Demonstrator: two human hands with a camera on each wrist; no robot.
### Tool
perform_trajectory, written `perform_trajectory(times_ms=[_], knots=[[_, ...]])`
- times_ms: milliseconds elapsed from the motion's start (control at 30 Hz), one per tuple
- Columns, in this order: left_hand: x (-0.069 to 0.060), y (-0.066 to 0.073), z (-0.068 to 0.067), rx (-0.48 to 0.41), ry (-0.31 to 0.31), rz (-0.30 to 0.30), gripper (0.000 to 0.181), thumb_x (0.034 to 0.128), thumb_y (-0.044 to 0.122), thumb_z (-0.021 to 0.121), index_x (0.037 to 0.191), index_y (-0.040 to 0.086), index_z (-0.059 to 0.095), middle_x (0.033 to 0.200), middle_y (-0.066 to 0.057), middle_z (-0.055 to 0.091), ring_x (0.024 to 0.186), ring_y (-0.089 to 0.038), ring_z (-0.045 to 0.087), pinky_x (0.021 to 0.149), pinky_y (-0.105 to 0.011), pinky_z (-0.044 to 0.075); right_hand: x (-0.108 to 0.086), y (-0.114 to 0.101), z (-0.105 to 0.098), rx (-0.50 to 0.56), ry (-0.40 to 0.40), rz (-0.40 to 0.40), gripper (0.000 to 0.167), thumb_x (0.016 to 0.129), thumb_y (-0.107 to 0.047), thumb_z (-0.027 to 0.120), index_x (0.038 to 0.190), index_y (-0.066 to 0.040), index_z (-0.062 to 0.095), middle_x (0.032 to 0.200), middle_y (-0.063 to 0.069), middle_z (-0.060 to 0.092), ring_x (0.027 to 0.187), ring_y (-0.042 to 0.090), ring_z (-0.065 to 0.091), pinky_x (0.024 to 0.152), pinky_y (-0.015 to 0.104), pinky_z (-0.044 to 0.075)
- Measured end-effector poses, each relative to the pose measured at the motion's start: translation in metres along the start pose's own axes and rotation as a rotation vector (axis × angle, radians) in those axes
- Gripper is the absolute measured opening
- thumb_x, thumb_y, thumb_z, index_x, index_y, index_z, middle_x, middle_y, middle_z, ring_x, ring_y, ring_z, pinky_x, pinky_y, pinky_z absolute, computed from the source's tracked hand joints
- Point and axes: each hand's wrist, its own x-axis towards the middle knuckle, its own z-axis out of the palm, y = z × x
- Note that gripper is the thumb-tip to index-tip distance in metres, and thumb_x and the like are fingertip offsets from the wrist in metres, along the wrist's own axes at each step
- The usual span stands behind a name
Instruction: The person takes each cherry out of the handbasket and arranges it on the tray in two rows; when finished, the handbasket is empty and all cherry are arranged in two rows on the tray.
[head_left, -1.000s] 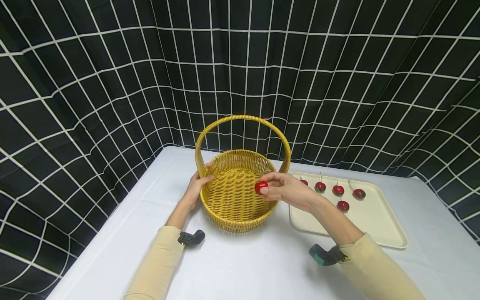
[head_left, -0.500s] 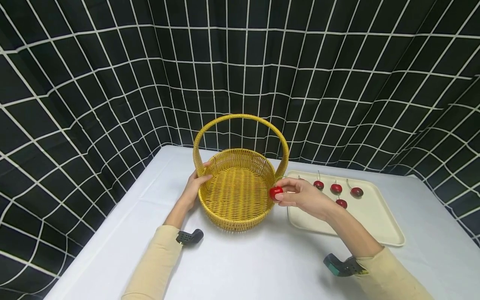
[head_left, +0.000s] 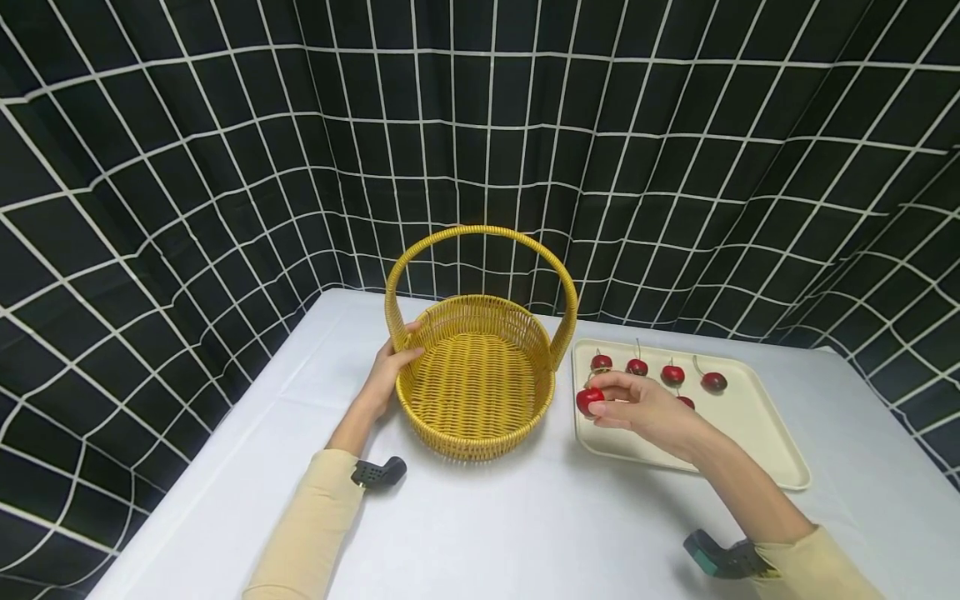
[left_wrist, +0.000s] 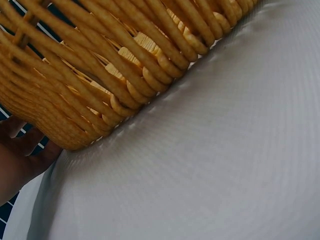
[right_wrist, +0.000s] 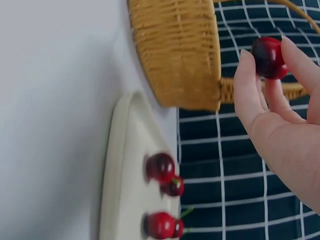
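Note:
A yellow woven basket (head_left: 474,448) with a tall arched handle stands upright on the table, with nothing inside it. My left hand (head_left: 385,372) grips its left side by the handle's foot, thumb over the rim; in the left wrist view the fingers (left_wrist: 37,145) lie against the outer wall. Between thumb and fingertips, my right hand (head_left: 660,414) pinches a dark red cherry (head_left: 589,402) with a stem. It hangs over the left edge of the cream tray (head_left: 750,437), right of the basket. In the right wrist view this cherry (right_wrist: 269,57) shows clear of the tray.
Several cherries with stems, one of them a cherry (head_left: 714,382) at the right, lie along the tray's back part. A white cloth (head_left: 480,533) covers the table. Behind hangs a black curtain (head_left: 465,125) with white grid lines.
My right hand has moved right with the cherry, from over the basket's interior to the tray's left edge. My left hand keeps its grip, and the basket stays in place.

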Motion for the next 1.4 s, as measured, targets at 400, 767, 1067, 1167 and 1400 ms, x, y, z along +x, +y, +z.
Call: perform_trajectory(times_ms=[400,767,1067,1167,1400], knots=[[-0.002,0.002,0.000,0.009,0.000,0.005,0.053,0.0926,0.014,0.052,0.144,0.016,0.040,0.152,-0.006,0.030,0.138,-0.024,0.025,0.113,-0.044,0.012,-0.021,0.031,-0.052,0.033,0.076,0.023,0.055,0.093,-0.014,0.063,0.132,0.011,0.033,0.105,0.009,0.059,0.096,0.024,0.064,0.085,0.029,0.051],[-0.002,0.001,-0.001,0.009,-0.009,-0.002,0.052,0.0935,0.014,0.053,0.144,0.015,0.040,0.151,-0.007,0.031,0.138,-0.026,0.025,0.113,-0.045,0.011,-0.032,0.059,-0.099,-0.018,0.145,0.087,0.069,0.096,-0.020,0.058,0.141,0.014,0.018,0.112,0.003,0.054,0.100,0.016,0.062,0.088,0.028,0.049],[-0.001,-0.001,0.000,0.019,-0.006,0.025,0.053,0.0912,0.018,0.055,0.143,0.017,0.042,0.151,-0.008,0.032,0.137,-0.026,0.027,0.112,-0.045,0.013,-0.040,0.083,-0.127,-0.015,0.175,0.163,0.075,0.096,-0.019,0.058,0.142,0.018,0.010,0.117,0.011,0.055,0.096,0.008,0.062,0.089,0.032,0.049],[-0.001,-0.001,0.000,0.022,-0.002,0.038,0.052,0.0905,0.018,0.055,0.141,0.016,0.044,0.151,-0.007,0.032,0.137,-0.025,0.026,0.112,-0.046,0.012,-0.040,0.089,-0.134,0.070,0.201,0.186,0.068,0.093,-0.015,0.062,0.138,0.016,0.022,0.103,0.000,0.063,0.091,0.008,0.064,0.085,0.031,0.051],[-0.002,0.002,0.000,0.013,-0.003,0.009,0.052,0.0921,0.014,0.053,0.143,0.014,0.041,0.151,-0.006,0.031,0.138,-0.025,0.026,0.113,-0.044,0.012,-0.039,0.096,-0.146,0.122,0.332,0.296,0.065,0.084,-0.016,0.074,0.127,0.015,0.037,0.086,-0.006,0.063,0.078,0.008,0.065,0.078,0.030,0.054]])
